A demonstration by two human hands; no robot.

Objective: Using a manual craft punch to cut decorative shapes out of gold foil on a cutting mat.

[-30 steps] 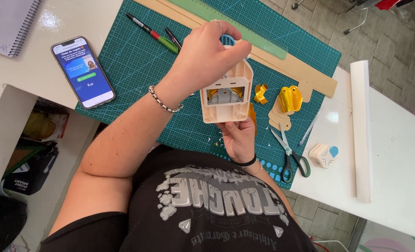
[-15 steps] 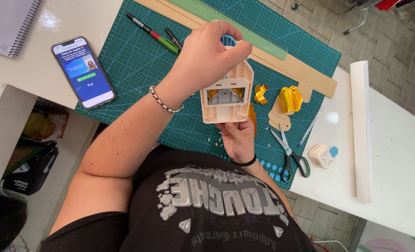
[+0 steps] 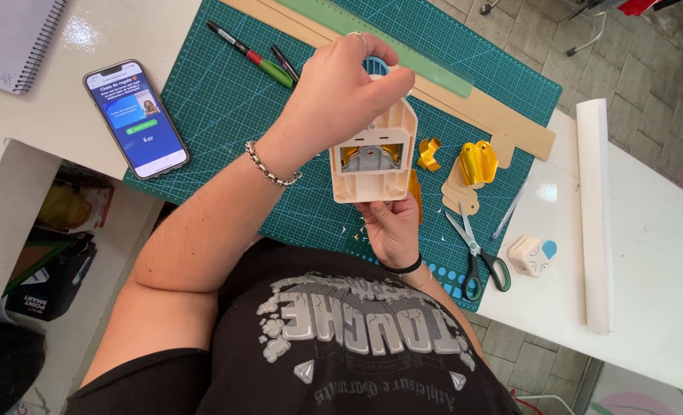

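One lit screen on show: the smartphone (image 3: 136, 119) lies face up at the left, straddling the left edge of the green cutting mat (image 3: 218, 115) and the white counter (image 3: 57, 115). It's a dark-framed upright rectangle, tilted a little, top end leaning left. The display glows blue, with a white band across the top, a small picture at upper right and a pale button strip lower down. Below the counter's edge, at the far left, a black bag (image 3: 49, 284) sits on a lower shelf with a white printed label on its side. Above it, yellowish packages (image 3: 68, 204) sit in shadow, too dim to tell their kind.
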